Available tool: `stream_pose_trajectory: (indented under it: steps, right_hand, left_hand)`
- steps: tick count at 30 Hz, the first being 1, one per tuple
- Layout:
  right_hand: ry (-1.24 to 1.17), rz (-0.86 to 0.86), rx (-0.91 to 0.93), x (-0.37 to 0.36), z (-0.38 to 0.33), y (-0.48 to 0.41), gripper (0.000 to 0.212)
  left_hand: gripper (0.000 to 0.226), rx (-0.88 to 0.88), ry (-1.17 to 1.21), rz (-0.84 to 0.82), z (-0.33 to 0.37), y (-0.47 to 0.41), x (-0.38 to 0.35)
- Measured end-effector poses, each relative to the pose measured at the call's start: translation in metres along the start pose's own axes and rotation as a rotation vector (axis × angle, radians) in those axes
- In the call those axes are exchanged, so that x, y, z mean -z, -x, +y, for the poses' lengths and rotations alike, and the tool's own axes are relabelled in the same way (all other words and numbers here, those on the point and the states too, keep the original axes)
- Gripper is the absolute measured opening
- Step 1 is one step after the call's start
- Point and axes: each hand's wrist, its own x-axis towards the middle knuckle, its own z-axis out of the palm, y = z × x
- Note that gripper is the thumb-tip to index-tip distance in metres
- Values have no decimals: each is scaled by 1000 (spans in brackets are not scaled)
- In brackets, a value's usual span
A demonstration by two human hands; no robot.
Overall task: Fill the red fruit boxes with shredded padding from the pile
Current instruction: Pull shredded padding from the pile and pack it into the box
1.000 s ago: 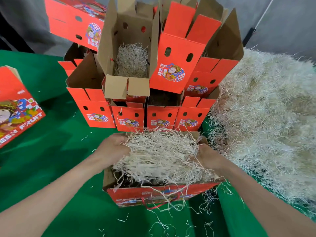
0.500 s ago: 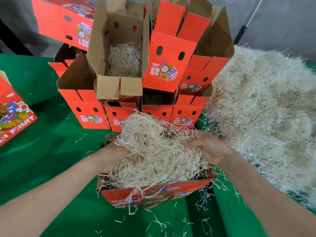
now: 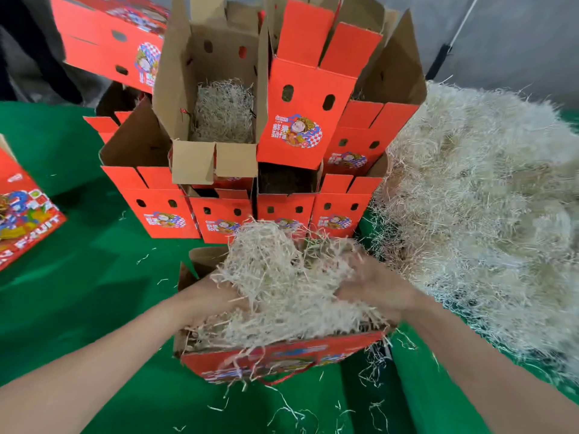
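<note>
Green cloth (image 3: 78, 308) covers the table under my arms. Nearest me stands a red box (image 3: 282, 361), heaped above its rim with shredded padding (image 3: 282, 292). My left hand (image 3: 213, 300) and right hand (image 3: 376, 289) are sunk into the heap from either side. The fingers are buried or blurred, so I cannot tell their grip. Beyond it stand stacked boxes (image 3: 163, 211), with the pile (image 3: 485, 214) to their right.

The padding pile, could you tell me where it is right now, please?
Head view: the pile lies on the green table, right side, beside the stacked red boxes.
</note>
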Motion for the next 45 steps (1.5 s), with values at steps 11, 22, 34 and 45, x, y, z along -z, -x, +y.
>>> stream_pose_trajectory:
  steps: [11, 22, 34, 45]
  right_hand:
    - [-119, -78, 254, 18, -3, -11, 60]
    - [963, -344, -74, -31, 12, -90, 36]
    - [1154, -488, -252, -61, 53, -149, 37]
    - [1367, -603, -164, -47, 7, -128, 11]
  left_hand:
    - [51, -368, -394, -114, -30, -15, 11]
    - [68, 153, -509, -366, -30, -67, 1]
    - [11, 106, -1193, -562, -41, -107, -29]
    - [75, -118, -415, -963, 3, -77, 8]
